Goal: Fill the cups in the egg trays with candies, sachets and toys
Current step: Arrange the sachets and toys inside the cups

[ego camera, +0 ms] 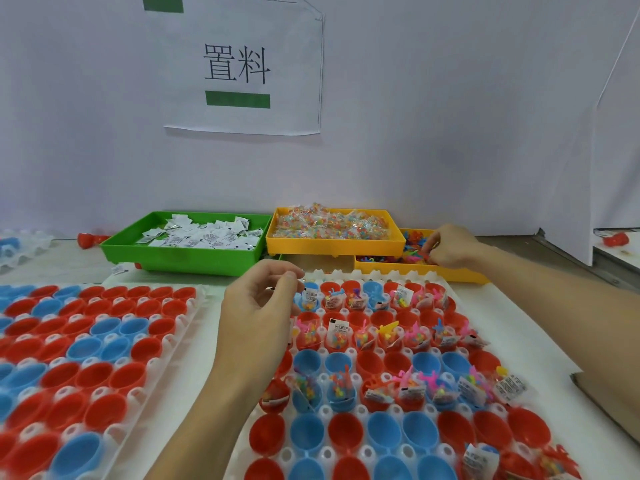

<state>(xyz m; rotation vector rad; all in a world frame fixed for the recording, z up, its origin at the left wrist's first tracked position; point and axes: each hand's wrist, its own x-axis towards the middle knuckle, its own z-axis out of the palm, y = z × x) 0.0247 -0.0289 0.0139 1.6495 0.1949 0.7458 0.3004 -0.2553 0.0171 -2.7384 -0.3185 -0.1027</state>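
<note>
One toy at a time: my right hand (450, 245) pinches into the toy bin (460, 273), left hand (259, 306) loosely curled, holding nothing.

Two white egg trays lie side by side on the bench. The left tray (194, 306) holds only empty red and blue cups. In the right tray (346, 407), rows of filled cups alternate with rows of empty ones. Behind them stand a green bin (180, 261) with white sachets (204, 233), a yellow bin (332, 245) with candy packets (329, 223), and a lower yellow bin (415, 270) with colourful toys (412, 239).
</note>
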